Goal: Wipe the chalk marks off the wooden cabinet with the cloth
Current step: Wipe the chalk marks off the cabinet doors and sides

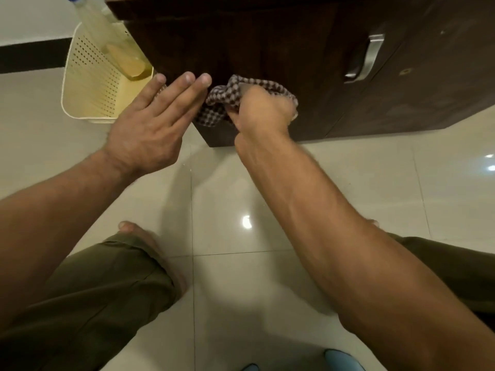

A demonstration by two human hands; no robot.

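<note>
Right hand [263, 109] fisted around bunched checked cloth [227, 96] against the cabinet [267, 44]; left hand [152, 124] spread flat, fingertips touching cloth. Cloth looks soft, light, floppy; best gripped wadded.

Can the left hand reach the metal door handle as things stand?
Probably not directly: the right hand, gripping the cloth against the cabinet, sits between the left hand and the handle.

Olive-green trousers [93, 290], plain, hem rumpled at the ankle — left foot [150, 245] bare. Bare forearms [334, 223], lightly haired. Bare too: left hand [150, 129] — short nails — and right hand [263, 111].
</note>
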